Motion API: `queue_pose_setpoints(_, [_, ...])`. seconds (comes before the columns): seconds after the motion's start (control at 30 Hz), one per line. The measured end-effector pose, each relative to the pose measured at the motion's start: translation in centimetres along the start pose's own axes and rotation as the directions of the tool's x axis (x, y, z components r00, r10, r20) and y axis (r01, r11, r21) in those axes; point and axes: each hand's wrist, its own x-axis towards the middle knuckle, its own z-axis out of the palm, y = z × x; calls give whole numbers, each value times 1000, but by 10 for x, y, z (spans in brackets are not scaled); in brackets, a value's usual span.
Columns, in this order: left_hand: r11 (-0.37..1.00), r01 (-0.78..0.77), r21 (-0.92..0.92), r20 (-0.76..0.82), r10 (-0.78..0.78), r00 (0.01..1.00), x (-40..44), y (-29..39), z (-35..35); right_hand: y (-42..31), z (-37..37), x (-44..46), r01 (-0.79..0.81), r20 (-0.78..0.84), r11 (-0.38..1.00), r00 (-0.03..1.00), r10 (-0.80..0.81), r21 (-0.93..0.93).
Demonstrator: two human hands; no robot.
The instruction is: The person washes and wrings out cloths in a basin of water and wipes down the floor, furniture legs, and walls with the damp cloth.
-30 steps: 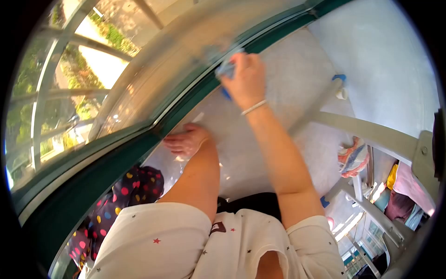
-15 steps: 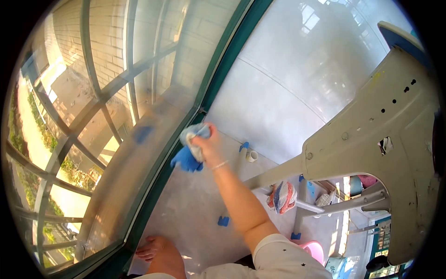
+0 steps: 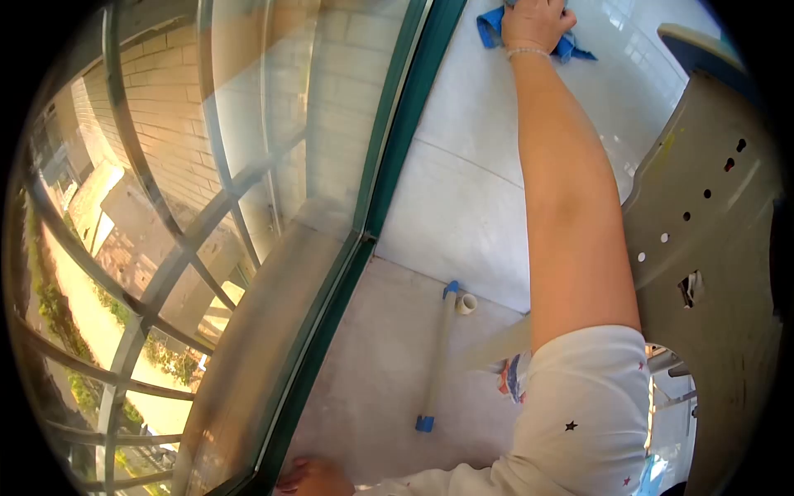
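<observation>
My right hand (image 3: 536,25) is stretched far forward to the top edge of the head view. It is closed on a blue cloth (image 3: 491,26) and holds it against the white glossy tiles (image 3: 471,186). Part of the cloth hangs out on both sides of the hand; the fingertips are partly cut off by the view's edge. Down at the bottom, my left hand (image 3: 317,478) lies beside the green window frame (image 3: 318,351), partly cut off. Its visible fingers lie low and loosely stretched, with no object seen in them.
A barred window (image 3: 190,240) fills the left side. At the right stands a grey desk or chair panel (image 3: 711,240) with holes, close to my right arm. A foot bar (image 3: 438,360) with blue end caps and a white ring-shaped piece (image 3: 466,304) lie below.
My right hand has moved with the cloth from the window frame's corner up and right onto the white tiles. My left hand appears lower and further right as the view shifted.
</observation>
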Motion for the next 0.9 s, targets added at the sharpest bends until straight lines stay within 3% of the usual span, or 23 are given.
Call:
queue_pose_setpoints(0.03, [999,-29,42,16,29,999,2,-1,-1,-1,-8,-8,82,-7,996,997,-82,32])
queue_pose_setpoints(0.13, [982,-130,138,56,124,991,6,-3,-1,-27,-6,-77,9,-211,999,977,-19,-46])
queue_pose_setpoints(0.2, [968,-183,170,89,170,981,8,-6,-2,-59,-21,-144,36,-58,998,998,-33,53])
queue_pose_setpoints(0.23, [963,-201,182,101,185,977,10,-6,-2,-72,-26,-197,125,128,992,985,-120,-31])
queue_pose_setpoints(0.27, [961,-205,188,104,188,977,11,-7,-2,-90,-41,-240,202,123,962,966,-227,186])
queue_pose_setpoints(0.3, [960,-198,199,103,180,978,12,-8,-3,-106,-61,-286,212,239,938,930,-280,273])
queue_pose_setpoints(0.33, [961,-185,207,97,168,981,14,-9,-3,-115,-82,-329,210,357,915,872,-334,344])
queue_pose_setpoints(0.37, [962,-166,216,80,152,985,16,-10,-3,-119,-103,-365,276,501,868,728,-469,412])
queue_pose_setpoints(0.47, [953,-133,273,30,130,991,21,-14,-4,-120,-148,-468,307,659,753,363,-658,583])
queue_pose_setpoints(0.57, [925,-171,340,37,168,985,22,-17,-6,-98,-164,-461,282,710,845,458,-535,455])
queue_pose_setpoints(0.63, [908,-211,361,59,204,977,22,-18,-5,-85,-149,-427,195,622,916,682,-384,352])
queue_pose_setpoints(0.67, [900,-233,368,70,223,972,22,-20,-6,-92,-139,-405,85,563,976,805,-186,200])
queue_pose_setpoints(0.7, [893,-248,375,75,238,968,23,-21,-4,-101,-119,-392,-49,392,996,920,16,74])
queue_pose_setpoints(0.73, [887,-262,380,75,253,965,20,-24,-1,-104,-104,-380,-154,295,988,944,150,-11])
queue_pose_setpoints(0.8, [868,-286,406,80,279,957,19,-26,-3,-100,-92,-360,-252,173,966,951,258,-53])
queue_pose_setpoints(0.9, [846,-296,444,102,280,955,20,-24,-14,-92,-101,-358,-520,74,831,837,542,-200])
